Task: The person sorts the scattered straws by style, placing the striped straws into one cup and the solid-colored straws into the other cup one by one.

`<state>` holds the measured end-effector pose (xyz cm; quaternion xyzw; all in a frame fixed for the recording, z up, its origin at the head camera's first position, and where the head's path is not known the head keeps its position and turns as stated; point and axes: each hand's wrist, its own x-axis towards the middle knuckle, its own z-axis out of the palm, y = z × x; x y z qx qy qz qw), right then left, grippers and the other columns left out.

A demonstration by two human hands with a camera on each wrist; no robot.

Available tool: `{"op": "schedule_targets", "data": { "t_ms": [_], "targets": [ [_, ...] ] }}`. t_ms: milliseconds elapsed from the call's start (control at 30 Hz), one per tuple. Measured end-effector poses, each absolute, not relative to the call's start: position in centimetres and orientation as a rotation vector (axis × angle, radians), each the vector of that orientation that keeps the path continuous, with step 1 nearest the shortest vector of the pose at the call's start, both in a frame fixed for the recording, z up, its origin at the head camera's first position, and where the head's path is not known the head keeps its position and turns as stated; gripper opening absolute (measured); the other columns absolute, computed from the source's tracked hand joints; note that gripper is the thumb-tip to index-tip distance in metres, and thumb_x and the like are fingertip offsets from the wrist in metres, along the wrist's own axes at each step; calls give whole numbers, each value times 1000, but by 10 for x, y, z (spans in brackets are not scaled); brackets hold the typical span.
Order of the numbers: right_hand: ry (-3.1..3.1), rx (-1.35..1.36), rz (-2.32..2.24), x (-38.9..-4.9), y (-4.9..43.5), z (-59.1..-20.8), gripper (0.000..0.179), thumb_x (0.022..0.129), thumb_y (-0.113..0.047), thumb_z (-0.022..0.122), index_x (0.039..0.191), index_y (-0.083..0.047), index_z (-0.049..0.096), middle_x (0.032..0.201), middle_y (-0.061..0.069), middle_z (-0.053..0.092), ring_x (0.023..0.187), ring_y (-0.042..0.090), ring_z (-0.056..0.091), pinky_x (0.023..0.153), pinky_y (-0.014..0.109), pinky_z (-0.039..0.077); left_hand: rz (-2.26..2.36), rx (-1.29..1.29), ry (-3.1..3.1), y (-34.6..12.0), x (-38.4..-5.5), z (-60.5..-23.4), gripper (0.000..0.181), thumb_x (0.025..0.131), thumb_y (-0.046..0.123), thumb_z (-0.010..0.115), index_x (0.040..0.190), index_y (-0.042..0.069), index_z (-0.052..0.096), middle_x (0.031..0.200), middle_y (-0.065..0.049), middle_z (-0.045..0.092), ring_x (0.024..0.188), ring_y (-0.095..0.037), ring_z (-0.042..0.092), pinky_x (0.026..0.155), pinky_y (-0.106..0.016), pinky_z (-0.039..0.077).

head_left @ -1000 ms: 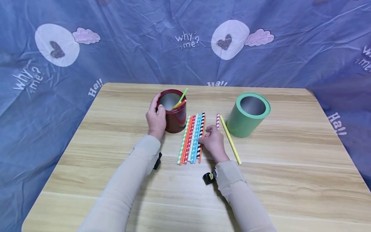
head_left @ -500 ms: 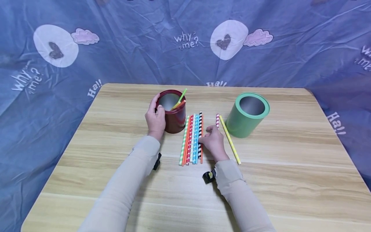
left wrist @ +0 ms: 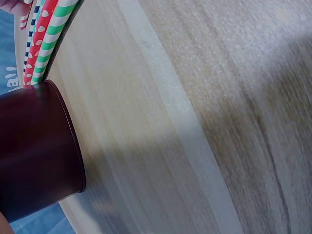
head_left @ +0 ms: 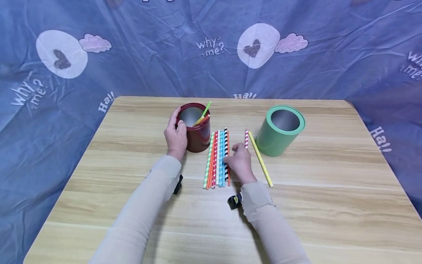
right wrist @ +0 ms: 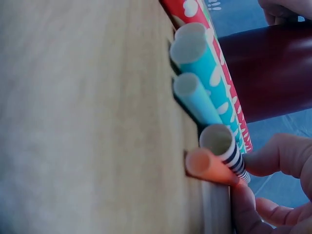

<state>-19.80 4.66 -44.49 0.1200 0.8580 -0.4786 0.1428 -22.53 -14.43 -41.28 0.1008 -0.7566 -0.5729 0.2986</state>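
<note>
My left hand (head_left: 177, 138) holds the dark red can (head_left: 199, 140) by its left side, with fingers at the rim. A green, a yellow and an orange straw lean out of this can. Beside it lies a row of paper straws (head_left: 214, 159), several patterned and some plain. At the row's right end my right hand (head_left: 241, 161) pinches the orange straw (right wrist: 209, 165) between thumb and fingers. Its thumb overlaps the black-and-white striped straw (right wrist: 236, 159) in the right wrist view. Blue straws (right wrist: 197, 100) lie alongside.
A green can (head_left: 276, 141) stands upright at the right. Near it lie a yellow straw (head_left: 261, 159) and a pink-and-white striped straw (head_left: 246, 137), partly hidden by the right hand. The wooden table (head_left: 329, 165) ends at a blue printed cloth (head_left: 158, 47).
The row of straws has straightened slightly, its near ends shifting a little right and its far ends left at the right side. Both hands keep nearly the same places.
</note>
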Motion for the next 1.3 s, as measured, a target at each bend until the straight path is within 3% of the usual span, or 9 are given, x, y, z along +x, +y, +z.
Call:
{"op": "schedule_targets", "data": {
  "t_ms": [233, 433, 700, 933, 1167, 1300],
  "targets": [
    [2492, 376, -1378, -197, 39, -444, 55, 68, -2, 72, 116, -2, 44, 118, 17, 41, 100, 30, 50, 83, 37, 51, -1527, 274, -2017, -146, -225, -414, 43, 87, 9, 42, 127, 15, 58, 126, -4, 59, 117, -11, 52, 98, -28, 42],
    [2478, 409, -1371, -197, 33, -444, 53, 70, -2, 71, 116, -1, 45, 118, 18, 36, 96, 30, 51, 78, 36, 53, -1529, 290, -2027, -147, -223, -413, 42, 88, 9, 43, 127, 16, 58, 126, -3, 59, 117, -12, 52, 98, -30, 42],
    [2431, 401, -1370, -197, 38, -443, 53, 74, -4, 68, 122, 0, 45, 120, 17, 40, 102, 30, 49, 84, 38, 50, -1511, 273, -2025, -146, -223, -414, 42, 87, 7, 43, 126, 15, 58, 126, -5, 59, 117, -12, 52, 98, -29, 42],
    [2394, 385, -1396, -200, 45, -445, 38, 79, -3, 61, 117, -2, 56, 108, 14, 54, 90, 25, 55, 71, 31, 51, -1508, 255, -2024, -145, -224, -415, 43, 87, 7, 42, 127, 15, 58, 126, -4, 59, 116, -12, 53, 98, -29, 42],
    [2343, 390, -1474, -202, 50, -446, 43, 82, -1, 58, 124, -4, 55, 123, 15, 52, 111, 30, 50, 91, 39, 46, -1512, 255, -2023, -144, -225, -414, 42, 88, 8, 42, 127, 14, 58, 126, -5, 59, 117, -12, 52, 98, -30, 42],
    [2266, 411, -1565, -204, 53, -446, 46, 80, 3, 56, 126, -4, 54, 119, 14, 50, 107, 28, 49, 88, 37, 47, -1521, 258, -2024, -145, -225, -413, 43, 88, 9, 42, 127, 15, 58, 126, -5, 59, 116, -12, 53, 98, -31, 42]
  ]
}}
